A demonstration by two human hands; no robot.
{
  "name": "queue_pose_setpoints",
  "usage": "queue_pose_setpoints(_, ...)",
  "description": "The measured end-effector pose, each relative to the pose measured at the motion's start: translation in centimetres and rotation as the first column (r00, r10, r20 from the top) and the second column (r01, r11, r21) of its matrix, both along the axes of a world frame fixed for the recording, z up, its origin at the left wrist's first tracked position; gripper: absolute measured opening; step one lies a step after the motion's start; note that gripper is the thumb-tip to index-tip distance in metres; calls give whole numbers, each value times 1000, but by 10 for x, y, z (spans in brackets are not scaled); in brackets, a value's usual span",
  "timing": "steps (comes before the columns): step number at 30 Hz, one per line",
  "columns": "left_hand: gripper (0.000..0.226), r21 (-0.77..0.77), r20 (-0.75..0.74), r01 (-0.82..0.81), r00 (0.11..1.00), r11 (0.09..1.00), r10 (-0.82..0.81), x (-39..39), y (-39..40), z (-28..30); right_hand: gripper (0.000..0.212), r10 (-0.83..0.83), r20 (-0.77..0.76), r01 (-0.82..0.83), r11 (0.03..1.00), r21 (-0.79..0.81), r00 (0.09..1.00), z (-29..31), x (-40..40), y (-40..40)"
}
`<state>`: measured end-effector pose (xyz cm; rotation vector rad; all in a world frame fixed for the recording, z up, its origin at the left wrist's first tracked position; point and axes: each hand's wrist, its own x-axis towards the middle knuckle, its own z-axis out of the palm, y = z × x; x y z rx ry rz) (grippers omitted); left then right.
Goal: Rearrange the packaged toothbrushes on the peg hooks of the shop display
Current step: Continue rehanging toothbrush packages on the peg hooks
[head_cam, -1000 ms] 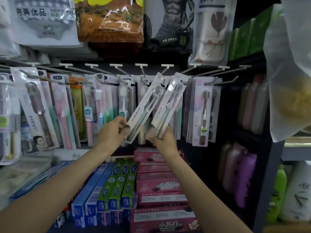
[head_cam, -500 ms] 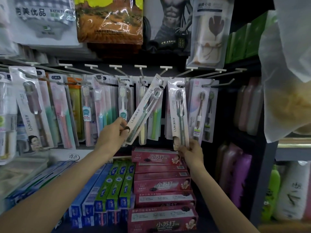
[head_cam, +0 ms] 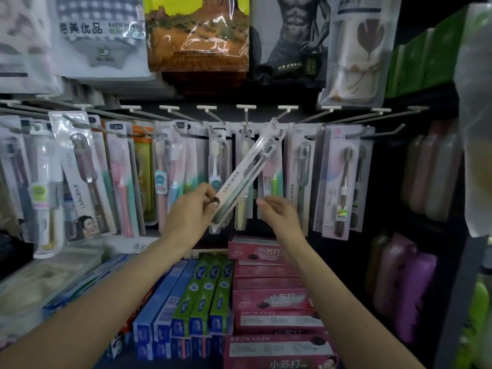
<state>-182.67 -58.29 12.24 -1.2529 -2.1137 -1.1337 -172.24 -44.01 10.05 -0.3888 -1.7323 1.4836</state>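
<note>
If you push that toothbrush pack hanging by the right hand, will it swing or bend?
The hanging toothbrush pack would probably swing, since it dangles from one peg hook. It looks like flat card under clear plastic, so likely light and fairly stiff. The right hand is near it.

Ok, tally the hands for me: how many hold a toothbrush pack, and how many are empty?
Hands holding a pack: 1, the left hand, gripping the tilted pack
Empty hands: 1, the right hand, fingers loose
Total: 2 hands
</note>
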Motion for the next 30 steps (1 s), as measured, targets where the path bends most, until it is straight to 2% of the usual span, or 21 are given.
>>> queue_pose_setpoints(2, 11, -61, 93, 103, 991, 993, -97, 7, 3, -5, 30, 105, -81, -108, 994, -35, 991, 8, -10, -7)
queue_pose_setpoints(5, 14, -156, 30, 152, 988, 976, -149, 12, 9, -13, 22, 81, -106, -87, 995, -52, 991, 14, -14, -10)
queue_pose_setpoints(8, 15, -82, 59, 146, 988, 986, -141, 8, 12, -14, 27, -31, -27, 32, 999, 8, 999, 20, -2, 1)
queue_pose_setpoints(11, 16, 50, 25, 90, 996, 995, -91, 3, 16, -10, 43, -211, 49, 200, 965, 167, 976, 17, 13, 24)
queue_pose_setpoints(16, 24, 148, 17, 46, 999, 988, -49, 1, 24, -14, 56, -300, 112, 257, 922, 291, 947, 9, 21, 31)
queue_pose_setpoints(18, 26, 184, -69, 41, 997, 982, -29, 1, 19, -18, 54, -404, 46, 345, 831, 437, 914, 7, 17, 21)
queue_pose_setpoints(20, 29, 231, -194, -22, 979, 973, 69, -2, 8, -19, 47, -496, -147, 474, 637, 609, 856, 6, 12, 9)
queue_pose_setpoints(22, 31, 319, -242, -130, 947, 939, 213, -8, -5, -19, 37, -446, -290, 501, 486, 716, 847, 9, 4, -4)
queue_pose_setpoints(23, 32, 361, -214, -174, 941, 916, 263, -11, -11, -18, 32, -377, -296, 455, 456, 765, 877, 9, -1, -12)
queue_pose_setpoints(25, 38, 396, -112, -232, 948, 889, 297, -19, -18, -18, 30, -238, -196, 292, 487, 823, 951, 11, -15, -30)
queue_pose_setpoints(27, 54, 350, 46, -234, 971, 907, 233, -25, -20, -19, 37, -160, -104, 181, 611, 770, 982, 11, -32, -43)
queue_pose_setpoints(28, 63, 324, 128, -214, 975, 921, 181, -27, -20, -20, 39, -149, -95, 170, 662, 730, 984, 10, -39, -48)
queue_pose_setpoints(30, 74, 304, 255, -168, 963, 938, 90, -29, -19, -19, 39, -157, -107, 187, 695, 695, 982, 10, -50, -56)
